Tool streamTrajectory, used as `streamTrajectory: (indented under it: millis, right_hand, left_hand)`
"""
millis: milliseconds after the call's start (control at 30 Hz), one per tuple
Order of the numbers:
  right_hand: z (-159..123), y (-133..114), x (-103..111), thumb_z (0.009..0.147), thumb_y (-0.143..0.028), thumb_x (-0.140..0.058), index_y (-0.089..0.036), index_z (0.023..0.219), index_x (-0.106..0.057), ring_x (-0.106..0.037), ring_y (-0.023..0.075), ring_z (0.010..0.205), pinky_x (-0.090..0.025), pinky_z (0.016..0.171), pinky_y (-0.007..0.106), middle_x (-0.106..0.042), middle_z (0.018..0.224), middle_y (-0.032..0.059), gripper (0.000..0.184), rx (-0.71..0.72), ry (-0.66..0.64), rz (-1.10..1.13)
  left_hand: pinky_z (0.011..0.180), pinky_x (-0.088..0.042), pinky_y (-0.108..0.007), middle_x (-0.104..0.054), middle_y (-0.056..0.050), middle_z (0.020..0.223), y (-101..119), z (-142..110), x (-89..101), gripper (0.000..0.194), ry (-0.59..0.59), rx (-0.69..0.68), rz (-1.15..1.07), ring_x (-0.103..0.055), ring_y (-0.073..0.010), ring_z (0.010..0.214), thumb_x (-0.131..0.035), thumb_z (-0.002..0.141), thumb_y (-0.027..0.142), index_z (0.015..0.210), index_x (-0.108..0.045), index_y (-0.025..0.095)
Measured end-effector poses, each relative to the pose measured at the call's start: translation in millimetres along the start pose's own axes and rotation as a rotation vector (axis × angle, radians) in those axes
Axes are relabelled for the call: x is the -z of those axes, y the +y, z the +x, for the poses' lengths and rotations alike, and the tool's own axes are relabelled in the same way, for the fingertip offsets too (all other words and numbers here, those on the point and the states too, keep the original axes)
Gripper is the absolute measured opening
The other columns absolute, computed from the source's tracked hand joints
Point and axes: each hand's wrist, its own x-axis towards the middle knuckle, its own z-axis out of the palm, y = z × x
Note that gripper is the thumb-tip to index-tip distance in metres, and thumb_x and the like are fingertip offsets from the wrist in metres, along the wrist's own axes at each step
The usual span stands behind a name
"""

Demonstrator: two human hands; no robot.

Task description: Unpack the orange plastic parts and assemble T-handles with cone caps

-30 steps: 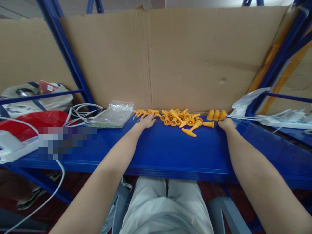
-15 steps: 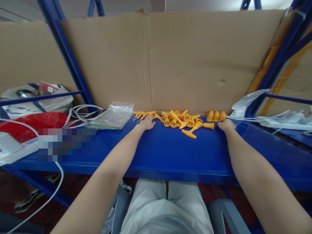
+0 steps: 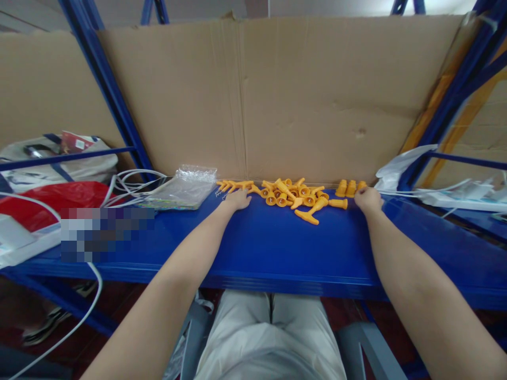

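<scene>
My left hand (image 3: 239, 199) lies over the right end of a row of orange corkscrews (image 3: 225, 186), its fingers apart and the thumb out to the right. Their thin metal spirals show left of the wrist. My right hand (image 3: 368, 200) is closed, its curled fingers at the rightmost of three upright orange caps (image 3: 351, 188), partly covering it; the fingertips are hidden. Between the hands lies a loose pile of orange cone-shaped sleeves and handles (image 3: 283, 193). In front of the pile rests one T-handled corkscrew (image 3: 311, 212) with its sleeve on.
A stack of clear plastic bags (image 3: 180, 191) lies left on the blue table (image 3: 289, 248), beside white cables (image 3: 132, 182) and a red bag (image 3: 75, 196). Cardboard (image 3: 297, 95) walls the back. A white power strip (image 3: 463, 198) sits at the right.
My right hand has moved slightly up and now covers part of the rightmost upright cap. My left hand stays over the corkscrew row. The pile has not changed.
</scene>
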Motion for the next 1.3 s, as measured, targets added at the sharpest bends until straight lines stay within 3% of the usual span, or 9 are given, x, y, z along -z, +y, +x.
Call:
streamTrajectory:
  millis: [100, 167, 300, 400, 500, 700, 867, 1100, 1300]
  right_hand:
    - [0, -14, 5, 0.089, -0.02, -0.049, -0.016, 0.102, -0.077, -0.069, 0.0312, 0.108, -0.053, 0.086, 0.038, -0.074, 0.11, 0.0182, 0.031, 0.019, -0.035, -0.009]
    - [1, -26, 8, 0.09, -0.024, -0.049, -0.015, 0.097, -0.077, -0.07, 0.03, 0.105, -0.052, 0.085, 0.036, -0.075, 0.107, 0.0179, 0.03, 0.113, -0.086, 0.011]
    - [5, -45, 5, 0.088, -0.031, -0.057, -0.018, 0.081, -0.078, -0.071, 0.0272, 0.089, -0.052, 0.08, 0.036, -0.077, 0.09, 0.0131, 0.026, 0.27, -0.313, 0.026]
    - [11, -48, -1, 0.082, -0.033, -0.066, -0.021, 0.071, -0.077, -0.071, 0.0274, 0.084, -0.054, 0.08, 0.04, -0.077, 0.083, 0.0104, 0.019, 0.357, -0.471, 0.004]
    - [17, -47, -1, 0.075, -0.034, -0.071, -0.023, 0.07, -0.078, -0.071, 0.0291, 0.084, -0.055, 0.081, 0.043, -0.077, 0.081, 0.0089, 0.013, 0.417, -0.542, -0.03]
    - [16, -51, 17, 0.072, -0.026, -0.071, -0.025, 0.066, -0.074, -0.071, 0.0256, 0.093, -0.055, 0.086, 0.034, -0.077, 0.086, 0.0045, 0.007, 0.432, -0.667, -0.054]
    - [4, -59, 14, 0.067, -0.02, -0.078, -0.023, 0.063, -0.069, -0.07, 0.0238, 0.088, -0.053, 0.082, 0.036, -0.075, 0.083, 0.004, 0.011, 0.42, -0.663, -0.137]
    - [0, -62, 7, 0.068, -0.029, -0.08, -0.021, 0.062, -0.066, -0.065, 0.0212, 0.068, -0.05, 0.067, 0.035, -0.069, 0.069, 0.0058, 0.017, 0.494, -0.607, -0.136]
    - [-6, -70, 19, 0.07, -0.019, -0.069, -0.021, 0.072, -0.072, -0.068, 0.0245, 0.083, -0.049, 0.075, 0.035, -0.074, 0.079, 0.0069, 0.005, 0.452, -0.516, -0.154]
  left_hand:
    - [0.114, -0.041, -0.039, -0.045, -0.016, 0.158, 0, 0, 0.4, 0.057, 0.002, 0.002, -0.01, -0.049, -0.0289, 0.142, -0.035, 0.101, 0.037, 0.153, -0.043, 0.014]
    - [0.115, -0.04, -0.04, -0.043, -0.016, 0.16, 0, -1, 0.6, 0.058, 0.008, 0.003, -0.015, -0.048, -0.0295, 0.143, -0.035, 0.101, 0.037, 0.154, -0.041, 0.015]
    - [0.114, -0.042, -0.043, -0.049, -0.014, 0.156, 0, -1, 1.1, 0.056, 0.05, 0.016, -0.022, -0.048, -0.03, 0.143, -0.034, 0.101, 0.036, 0.153, -0.044, 0.019]
    - [0.113, -0.043, -0.047, -0.054, -0.012, 0.153, 1, -1, 1.9, 0.052, 0.115, 0.032, -0.041, -0.049, -0.0301, 0.142, -0.031, 0.102, 0.036, 0.149, -0.05, 0.023]
    - [0.113, -0.043, -0.049, -0.058, -0.012, 0.148, 3, -2, 3.1, 0.05, 0.178, 0.04, -0.05, -0.052, -0.0308, 0.139, -0.032, 0.103, 0.037, 0.143, -0.056, 0.021]
    - [0.112, -0.042, -0.048, -0.063, -0.013, 0.143, 8, -6, 6.2, 0.044, 0.225, 0.054, -0.043, -0.055, -0.0295, 0.136, -0.036, 0.102, 0.034, 0.137, -0.06, 0.019]
    - [0.111, -0.042, -0.048, -0.065, -0.014, 0.139, 11, -9, 7.9, 0.043, 0.236, 0.043, -0.049, -0.057, -0.0296, 0.133, -0.035, 0.101, 0.031, 0.132, -0.062, 0.017]
    - [0.108, -0.044, -0.048, -0.067, -0.014, 0.136, 11, -11, 9.7, 0.042, 0.3, 0.031, -0.032, -0.06, -0.0312, 0.129, -0.034, 0.101, 0.029, 0.125, -0.066, 0.016]
    - [0.106, -0.046, -0.045, -0.068, -0.017, 0.134, 13, -12, 12.3, 0.043, 0.321, 0.014, -0.043, -0.061, -0.0311, 0.126, -0.034, 0.1, 0.027, 0.123, -0.067, 0.012]
